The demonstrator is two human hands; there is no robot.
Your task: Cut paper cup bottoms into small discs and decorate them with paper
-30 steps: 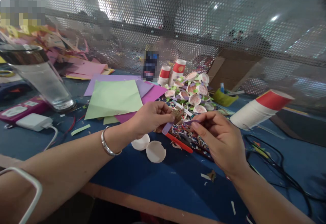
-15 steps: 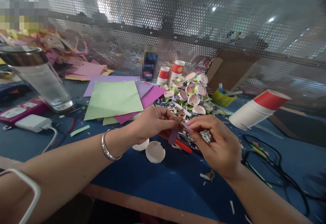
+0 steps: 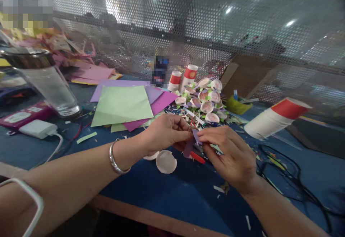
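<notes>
In the middle of the view my left hand (image 3: 167,131) pinches a purple paper strip (image 3: 188,148), whose lower end hangs below the fingers. My right hand (image 3: 229,150) meets it from the other side, thumb and fingertips closed on the strip's upper part (image 3: 196,136). Just beneath the hands lies a red-handled tool (image 3: 197,157), mostly hidden. Two white round paper cup bottoms rest on the blue table below my left hand; the nearer cup bottom (image 3: 166,162) shows fully, the other is partly covered by my wrist.
Behind the hands stands a heap of cup bottoms with paper leaves (image 3: 207,97) among paper scraps. Green paper sheets (image 3: 122,104) lie left of it. Stacked cups (image 3: 277,118) and a black cable (image 3: 296,179) are on the right. A glass bottle (image 3: 51,86) and white charger (image 3: 37,128) are left.
My right fingers have shifted slightly left along the purple strip, and its upper part now stands more upright. The whole view has moved a little. Both hands keep their pinch.
</notes>
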